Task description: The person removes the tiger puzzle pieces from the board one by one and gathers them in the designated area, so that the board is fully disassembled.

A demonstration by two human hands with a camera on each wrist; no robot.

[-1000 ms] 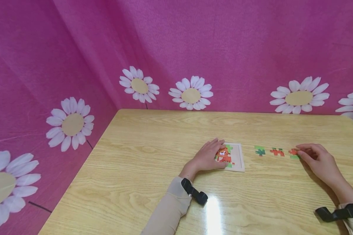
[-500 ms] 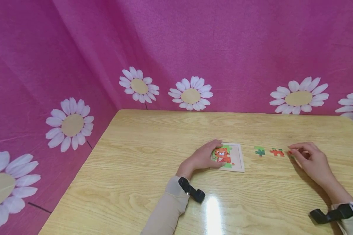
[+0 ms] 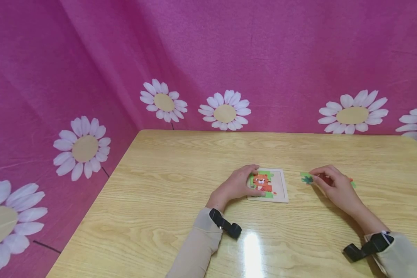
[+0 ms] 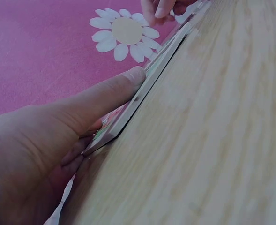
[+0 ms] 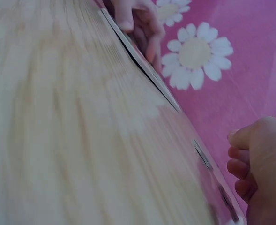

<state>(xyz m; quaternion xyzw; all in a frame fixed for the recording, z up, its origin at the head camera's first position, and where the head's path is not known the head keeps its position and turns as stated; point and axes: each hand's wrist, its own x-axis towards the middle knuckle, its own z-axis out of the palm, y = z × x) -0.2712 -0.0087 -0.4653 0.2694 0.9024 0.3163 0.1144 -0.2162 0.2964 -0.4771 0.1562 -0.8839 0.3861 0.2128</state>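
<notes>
A small wooden jigsaw puzzle board point(image 3: 279, 186), with an orange tiger picture on its left part and bare wood on its right, lies flat on the table. My left hand point(image 3: 233, 186) grips its left end, thumb along the near edge and fingers at the far edge. To the right, my right hand point(image 3: 337, 189) hovers low with bent fingers, thumb and index tips right at a green puzzle piece point(image 3: 305, 177). No piece shows between them in the right wrist view. A red and green piece point(image 3: 353, 183) peeks out behind the hand, which hides the middle piece.
The wood-grain table point(image 3: 153, 193) reaches back to a magenta curtain point(image 3: 264, 58) printed with white daisies. Black straps with small cameras sit on both wrists. Glare point(image 3: 251, 255) marks the table's near part.
My right hand has moved left from the rightmost piece, across the middle one, to the green piece. My left hand has shifted slightly left on the board, uncovering more of the tiger.
</notes>
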